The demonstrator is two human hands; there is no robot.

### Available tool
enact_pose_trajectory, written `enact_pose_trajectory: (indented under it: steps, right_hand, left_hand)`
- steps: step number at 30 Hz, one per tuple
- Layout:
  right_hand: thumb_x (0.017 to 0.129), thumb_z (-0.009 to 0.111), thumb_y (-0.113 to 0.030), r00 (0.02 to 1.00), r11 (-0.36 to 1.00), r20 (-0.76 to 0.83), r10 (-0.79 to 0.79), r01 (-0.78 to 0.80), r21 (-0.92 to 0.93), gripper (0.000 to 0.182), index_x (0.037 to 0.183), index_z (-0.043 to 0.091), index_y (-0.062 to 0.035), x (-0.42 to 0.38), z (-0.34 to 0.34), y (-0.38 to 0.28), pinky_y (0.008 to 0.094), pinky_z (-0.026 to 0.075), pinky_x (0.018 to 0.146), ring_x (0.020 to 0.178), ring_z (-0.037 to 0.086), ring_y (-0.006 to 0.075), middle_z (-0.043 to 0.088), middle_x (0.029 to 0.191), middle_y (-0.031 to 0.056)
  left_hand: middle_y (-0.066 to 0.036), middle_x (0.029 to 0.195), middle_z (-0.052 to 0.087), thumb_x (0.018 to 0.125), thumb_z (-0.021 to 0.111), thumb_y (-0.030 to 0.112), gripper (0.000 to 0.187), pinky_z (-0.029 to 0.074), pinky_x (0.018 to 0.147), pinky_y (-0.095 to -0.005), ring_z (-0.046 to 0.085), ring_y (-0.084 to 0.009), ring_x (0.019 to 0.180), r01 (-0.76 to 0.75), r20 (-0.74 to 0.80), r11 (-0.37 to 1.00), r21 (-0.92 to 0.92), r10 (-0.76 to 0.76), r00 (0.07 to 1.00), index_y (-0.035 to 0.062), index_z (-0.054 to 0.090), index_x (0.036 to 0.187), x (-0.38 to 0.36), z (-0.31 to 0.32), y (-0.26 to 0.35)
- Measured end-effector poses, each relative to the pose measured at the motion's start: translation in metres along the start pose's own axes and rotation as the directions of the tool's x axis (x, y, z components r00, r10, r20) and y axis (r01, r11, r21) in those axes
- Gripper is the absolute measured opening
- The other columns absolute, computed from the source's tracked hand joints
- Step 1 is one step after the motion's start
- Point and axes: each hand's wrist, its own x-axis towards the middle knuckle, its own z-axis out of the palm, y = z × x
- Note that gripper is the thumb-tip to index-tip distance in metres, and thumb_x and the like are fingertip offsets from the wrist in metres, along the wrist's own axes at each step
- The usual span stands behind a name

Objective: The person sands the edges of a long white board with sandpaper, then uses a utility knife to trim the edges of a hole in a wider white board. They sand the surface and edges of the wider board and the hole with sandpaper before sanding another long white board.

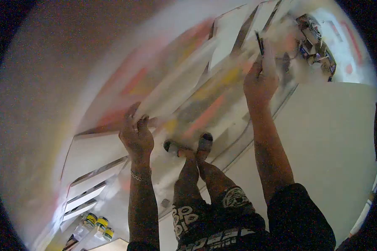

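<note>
My left hand [137, 136], with a chain bracelet [140, 175] at the wrist, is raised on the left with its fingers curled. Its fingertips are at the lower end of a long pale strip [176, 85]; whether they grip the strip or something smaller is blurred. Higher up on the right, my right hand [262, 83] is closed round a thin dark stick-like object [260, 43], which points upward out of the fingers. Its exact kind is too dim to tell. Red, yellow and grey smears lie behind both hands.
White slatted panels [92, 157] stand at the left, more slats [245, 33] at the top. Several yellow-labelled jars [100, 224] are at the lower left. Dark cluttered items [318, 50] lie at the upper right, above a plain pale surface [326, 146]. My feet [205, 142] are below.
</note>
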Motion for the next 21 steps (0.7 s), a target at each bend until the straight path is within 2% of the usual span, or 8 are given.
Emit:
enact_pose_trajectory:
  steps: [1,5,7,11,12,14,16,21]
  right_hand:
    - [0.093,0.044,0.001,0.985,0.982,0.057,0.165,-0.17,0.087,0.043,0.134,0.057,-0.0031,-0.004,-0.009,-0.006,0.0467,0.046,0.102,0.12,0.059,0.0404,0.062,0.131,0.0195]
    - [0.092,0.048,0.0,0.965,0.984,0.237,0.109,-0.139,0.113,0.041,0.131,0.059,-0.0026,-0.016,-0.015,-0.018,0.0446,0.047,0.1,0.117,0.061,0.0389,0.062,0.13,0.0191]
    - [0.089,0.052,-0.001,0.946,0.925,0.069,-0.316,0.291,0.244,0.042,0.13,0.06,-0.0028,-0.01,-0.002,-0.012,0.047,0.045,0.102,0.118,0.059,0.0398,0.063,0.129,0.018]
    - [0.083,0.055,0.002,0.865,0.866,0.077,-0.497,0.487,0.116,0.05,0.133,0.057,-0.0036,0.012,0.013,-0.012,0.0516,0.037,0.11,0.129,0.051,0.0394,0.059,0.134,0.0164]
    - [0.084,0.054,-0.002,0.854,0.889,0.265,-0.447,0.456,0.028,0.052,0.135,0.056,-0.0072,0.012,0.02,-0.017,0.0527,0.034,0.113,0.134,0.046,0.0385,0.053,0.142,0.0134]
    - [0.085,0.054,-0.006,0.82,0.895,0.443,-0.362,0.438,-0.079,0.053,0.138,0.055,-0.0108,0.0,0.031,-0.033,0.0539,0.03,0.115,0.139,0.04,0.0377,0.047,0.149,0.0105]
    - [0.083,0.056,-0.004,0.714,0.808,0.378,-0.589,0.527,0.264,0.055,0.137,0.056,-0.0127,-0.026,0.031,-0.064,0.0546,0.027,0.117,0.139,0.04,0.0368,0.049,0.147,0.0091]
    - [0.077,0.052,0.004,0.782,0.836,0.303,-0.545,0.535,0.121,0.061,0.136,0.055,-0.0092,-0.009,0.044,-0.04,0.0549,0.029,0.116,0.137,0.04,0.0369,0.051,0.145,0.0114]
  left_hand:
    - [-0.016,0.117,0.067,0.087,0.066,0.002,0.035,0.053,0.091,-0.0391,0.066,-0.0297,0.107,0.015,0.009,1.0,-0.014,-0.015,1.0,0.0023,0.063,0.121,0.001,0.001,0.0]
    - [-0.015,0.116,0.067,0.089,0.066,0.005,0.033,0.053,0.091,-0.0378,0.064,-0.0272,0.109,0.04,0.009,0.985,-0.171,-0.039,0.999,0.0016,0.062,0.121,0.005,0.005,0.012]
    - [-0.015,0.115,0.067,0.09,0.066,0.006,0.032,0.054,0.09,-0.0375,0.065,-0.0267,0.107,0.013,0.03,0.987,-0.163,-0.008,1.0,0.0015,0.062,0.121,0.009,0.006,0.015]
    - [-0.014,0.113,0.067,0.091,0.065,0.008,0.031,0.054,0.089,-0.0373,0.066,-0.0256,0.103,0.143,0.145,0.949,-0.28,-0.106,0.984,0.0012,0.062,0.121,0.012,0.008,0.021]
    - [-0.014,0.113,0.067,0.091,0.065,0.008,0.031,0.054,0.089,-0.0373,0.066,-0.0256,0.103,0.145,0.153,0.947,-0.286,-0.104,0.983,0.0012,0.062,0.121,0.012,0.008,0.018]
    - [-0.015,0.113,0.067,0.091,0.065,0.008,0.03,0.054,0.088,-0.0374,0.067,-0.0256,0.1,0.026,0.105,0.989,-0.144,-0.01,0.994,0.0014,0.063,0.12,0.015,0.011,0.011]
    - [-0.015,0.11,0.068,0.088,0.068,0.006,0.03,0.054,0.086,-0.0374,0.068,-0.0272,0.099,0.006,0.099,0.983,-0.186,0.013,0.995,0.0031,0.064,0.117,0.017,0.008,0.004]
    - [-0.018,0.104,0.07,0.085,0.071,0.005,0.03,0.053,0.084,-0.039,0.069,-0.0319,0.098,-0.202,0.08,0.978,-0.05,0.206,0.975,0.006,0.066,0.114,0.022,0.005,0.001]
